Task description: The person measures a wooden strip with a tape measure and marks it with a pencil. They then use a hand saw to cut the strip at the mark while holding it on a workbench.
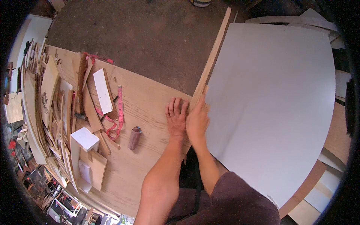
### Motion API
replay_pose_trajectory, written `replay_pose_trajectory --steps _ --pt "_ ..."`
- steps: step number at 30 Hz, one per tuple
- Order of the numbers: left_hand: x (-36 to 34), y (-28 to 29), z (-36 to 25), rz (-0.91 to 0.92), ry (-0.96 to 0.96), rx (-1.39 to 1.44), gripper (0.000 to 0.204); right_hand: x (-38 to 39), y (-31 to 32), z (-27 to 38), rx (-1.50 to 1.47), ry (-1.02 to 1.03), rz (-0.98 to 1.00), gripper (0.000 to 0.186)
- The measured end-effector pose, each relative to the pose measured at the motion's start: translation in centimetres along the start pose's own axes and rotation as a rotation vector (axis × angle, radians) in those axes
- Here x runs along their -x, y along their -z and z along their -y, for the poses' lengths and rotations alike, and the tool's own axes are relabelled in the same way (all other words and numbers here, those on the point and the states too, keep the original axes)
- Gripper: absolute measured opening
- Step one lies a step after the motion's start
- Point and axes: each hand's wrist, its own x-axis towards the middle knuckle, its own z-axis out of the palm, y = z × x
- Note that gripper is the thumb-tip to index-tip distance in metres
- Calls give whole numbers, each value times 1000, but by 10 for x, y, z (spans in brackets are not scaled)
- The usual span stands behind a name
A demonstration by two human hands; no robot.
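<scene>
My left hand [176,117] lies palm down on the plywood tabletop [150,116], fingers stretched out beside a long, narrow wooden strip [213,60]. Against it, my right hand [197,119] is closed at the near part of that strip, its fingers curled over the edge. A small tan tip shows just beyond the right fingers; what they hold is hidden. To the left of my hands stands a brownish rolled piece [135,138] like sandpaper. A pink tape measure [120,107] lies loosely curled farther left, next to a white-faced wood block [102,90].
A large white panel [270,112] stretches along the right side. Offcuts and thin wood strips [48,97] are heaped at the left, with a wooden-handled hammer [81,90] among them. A white box-like block [85,138] sits nearby. Dark floor [150,45] lies beyond the table edge.
</scene>
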Motion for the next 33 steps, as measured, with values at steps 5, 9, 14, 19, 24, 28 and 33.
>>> replay_pose_trajectory --steps 5,9,14,19,24,28,33 --pt "7 0 17 0 -1 -111 44 26 8 12 -173 -119 115 44" --pt "2 -1 0 3 -16 -90 44 -7 6 7 -223 -27 -69 49" --pt "7 0 16 14 4 -53 47 35 24 14 -177 -145 258 58" --pt "2 -3 2 46 -13 -52 48 -33 18 6 -194 17 -53 54" --pt "4 -7 15 -22 -43 -60 49 16 0 2 -202 157 -282 46" --pt "3 3 8 27 0 -77 48 5 22 -3 -202 19 5 38" --pt "4 -11 9 -16 -42 -88 49 -20 21 16 -230 -30 -129 47"
